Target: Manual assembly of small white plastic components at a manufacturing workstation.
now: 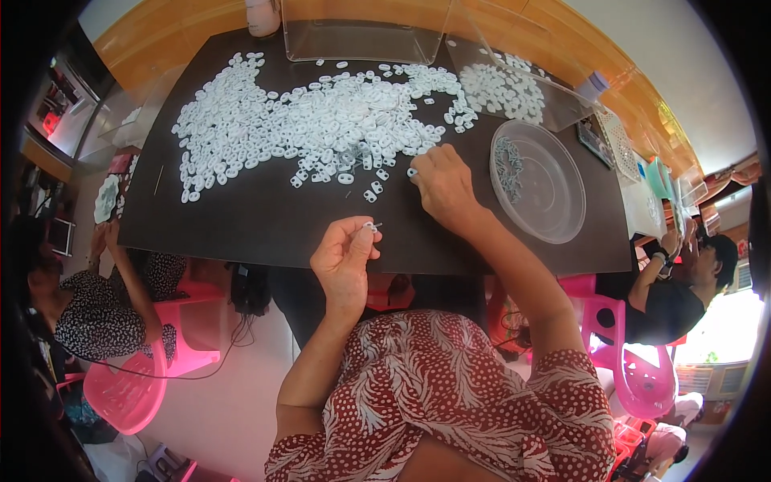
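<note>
My left hand (341,255) is raised near the front edge of the table, thumb and fingers pinched on a small white oval plastic piece (369,226). A thin grey metal bit (379,225) sticks out beside it. Further forward and to the right, my right hand (444,186) is closed, with another white oval piece (412,172) at its fingertips. In front of both hands spreads a big heap of white oval pieces (337,112), many with two holes. Several loose white pieces (370,196) lie between the heap and my left hand.
A round clear tray (554,229) with small grey metal parts (507,169) stands on the dark table (265,229) to my right. Clear bins (365,56) line the back. A phone (595,143) lies far right. People sit on both sides, near pink chairs (120,394).
</note>
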`<control>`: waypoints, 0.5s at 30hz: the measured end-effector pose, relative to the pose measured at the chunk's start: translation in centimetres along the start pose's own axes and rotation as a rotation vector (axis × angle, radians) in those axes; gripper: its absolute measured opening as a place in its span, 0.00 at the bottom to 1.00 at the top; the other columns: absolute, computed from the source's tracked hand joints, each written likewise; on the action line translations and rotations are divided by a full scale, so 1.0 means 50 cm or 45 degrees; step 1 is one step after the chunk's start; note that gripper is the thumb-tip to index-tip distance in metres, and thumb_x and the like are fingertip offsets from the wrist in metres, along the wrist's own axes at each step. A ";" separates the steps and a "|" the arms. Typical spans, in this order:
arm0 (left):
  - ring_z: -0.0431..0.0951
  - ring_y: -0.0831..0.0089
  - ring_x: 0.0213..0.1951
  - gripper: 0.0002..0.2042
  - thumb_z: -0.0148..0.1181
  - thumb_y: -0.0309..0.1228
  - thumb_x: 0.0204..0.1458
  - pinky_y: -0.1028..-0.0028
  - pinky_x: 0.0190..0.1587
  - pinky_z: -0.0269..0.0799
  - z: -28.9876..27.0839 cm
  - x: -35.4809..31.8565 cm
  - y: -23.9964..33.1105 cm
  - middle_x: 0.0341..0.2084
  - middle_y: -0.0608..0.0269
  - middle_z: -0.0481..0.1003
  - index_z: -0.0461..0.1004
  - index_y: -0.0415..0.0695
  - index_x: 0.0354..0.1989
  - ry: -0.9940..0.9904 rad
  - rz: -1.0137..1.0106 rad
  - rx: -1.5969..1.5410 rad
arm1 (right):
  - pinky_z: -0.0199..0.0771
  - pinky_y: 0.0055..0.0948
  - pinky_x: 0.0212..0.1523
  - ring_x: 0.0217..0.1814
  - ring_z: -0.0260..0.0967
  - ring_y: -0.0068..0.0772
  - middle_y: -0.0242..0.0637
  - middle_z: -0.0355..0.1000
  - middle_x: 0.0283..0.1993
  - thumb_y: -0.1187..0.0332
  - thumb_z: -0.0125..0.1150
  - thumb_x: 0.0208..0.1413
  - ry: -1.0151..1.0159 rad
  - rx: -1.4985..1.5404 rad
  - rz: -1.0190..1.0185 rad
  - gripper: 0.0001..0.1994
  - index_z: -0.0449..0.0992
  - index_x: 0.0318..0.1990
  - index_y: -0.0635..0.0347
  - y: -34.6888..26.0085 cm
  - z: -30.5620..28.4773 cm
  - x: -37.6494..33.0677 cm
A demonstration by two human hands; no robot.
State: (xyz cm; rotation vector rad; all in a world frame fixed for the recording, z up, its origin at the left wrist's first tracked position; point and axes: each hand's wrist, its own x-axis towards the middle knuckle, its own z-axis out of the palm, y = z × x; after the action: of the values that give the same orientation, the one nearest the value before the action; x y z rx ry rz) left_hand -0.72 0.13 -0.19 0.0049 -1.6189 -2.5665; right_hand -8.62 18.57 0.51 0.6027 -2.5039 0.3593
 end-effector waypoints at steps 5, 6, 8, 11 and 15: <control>0.69 0.82 0.23 0.06 0.55 0.23 0.54 0.84 0.27 0.67 0.001 0.000 0.000 0.26 0.60 0.75 0.72 0.33 0.37 0.002 0.001 0.005 | 0.65 0.39 0.34 0.35 0.63 0.46 0.40 0.66 0.29 0.78 0.62 0.40 -0.058 0.084 0.035 0.10 0.71 0.32 0.60 -0.009 -0.012 -0.005; 0.69 0.82 0.23 0.06 0.55 0.23 0.54 0.84 0.27 0.67 0.002 0.000 0.001 0.26 0.60 0.75 0.72 0.33 0.37 0.000 0.005 0.008 | 0.65 0.36 0.33 0.34 0.64 0.43 0.39 0.67 0.29 0.78 0.62 0.41 -0.017 0.160 0.021 0.09 0.71 0.33 0.60 -0.011 -0.014 -0.007; 0.69 0.82 0.23 0.06 0.55 0.23 0.54 0.84 0.27 0.67 0.001 -0.001 0.004 0.26 0.60 0.75 0.72 0.33 0.37 -0.001 0.010 0.012 | 0.66 0.33 0.32 0.32 0.65 0.40 0.39 0.67 0.29 0.78 0.62 0.42 0.024 0.239 0.005 0.09 0.72 0.33 0.61 -0.020 -0.021 -0.011; 0.69 0.82 0.22 0.06 0.55 0.23 0.54 0.84 0.27 0.67 0.002 0.000 0.006 0.26 0.60 0.74 0.72 0.33 0.37 0.002 -0.007 0.015 | 0.65 0.25 0.30 0.28 0.65 0.27 0.33 0.69 0.29 0.76 0.62 0.45 -0.162 0.600 0.322 0.08 0.74 0.35 0.63 -0.033 -0.044 -0.017; 0.69 0.82 0.22 0.06 0.55 0.22 0.54 0.83 0.27 0.67 0.003 -0.001 0.010 0.25 0.60 0.74 0.72 0.33 0.37 -0.003 -0.027 -0.008 | 0.63 0.17 0.28 0.28 0.63 0.14 0.27 0.71 0.29 0.72 0.61 0.50 -0.365 1.369 0.745 0.09 0.76 0.39 0.63 -0.035 -0.070 -0.019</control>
State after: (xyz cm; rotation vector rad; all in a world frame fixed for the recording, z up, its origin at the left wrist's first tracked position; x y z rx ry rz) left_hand -0.66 0.03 0.33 0.0187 -1.6201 -2.5883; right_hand -5.54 18.63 3.08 0.2574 -2.5455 2.0134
